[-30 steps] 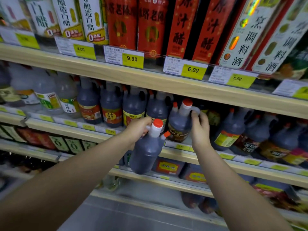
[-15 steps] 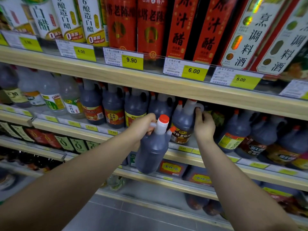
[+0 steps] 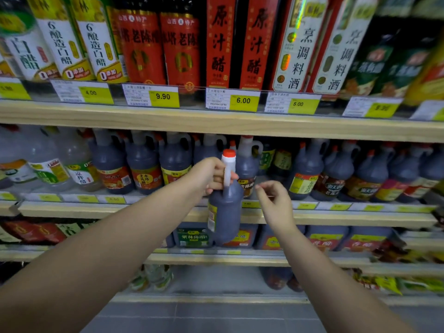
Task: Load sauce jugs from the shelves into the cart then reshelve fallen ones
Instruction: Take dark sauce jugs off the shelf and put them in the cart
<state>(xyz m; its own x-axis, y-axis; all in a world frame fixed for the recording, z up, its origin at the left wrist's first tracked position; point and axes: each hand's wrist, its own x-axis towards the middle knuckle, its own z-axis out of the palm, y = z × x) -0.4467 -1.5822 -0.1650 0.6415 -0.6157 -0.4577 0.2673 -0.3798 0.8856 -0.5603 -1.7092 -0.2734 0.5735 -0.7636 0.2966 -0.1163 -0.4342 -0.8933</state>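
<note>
Just the one head view, so that's all that gets covered.

A dark sauce jug (image 3: 225, 212) is gripped by the left hand (image 3: 210, 176), with the fingers curled round the handle and neck just under the red cap (image 3: 228, 153). The jug hangs right below that hand with its long axis pretty much upright. It's held out in front of the shelf edge (image 3: 336, 217) and isn't resting on anything.

The right hand (image 3: 274, 200) is seen just right of the held jug and apart from it. Its fingers are loosely curled and nothing is held in it.

The relation that matters: the next jug on the shelf (image 3: 247, 164) stands up and to the left of the right hand, a little beyond it. It's upright, and its handle loop is turned toward that hand's side. The right hand is clearly the nearer one to it, and it's the free one too. So a short reach up and in is probably what's called for, with the handle taken from the side.

More dark jugs (image 3: 310, 171) are lined up on the same shelf, up and to the right of the right hand.

No cart is seen anywhere in the frame, so which way the held jug has to be carried can't be told.
</note>
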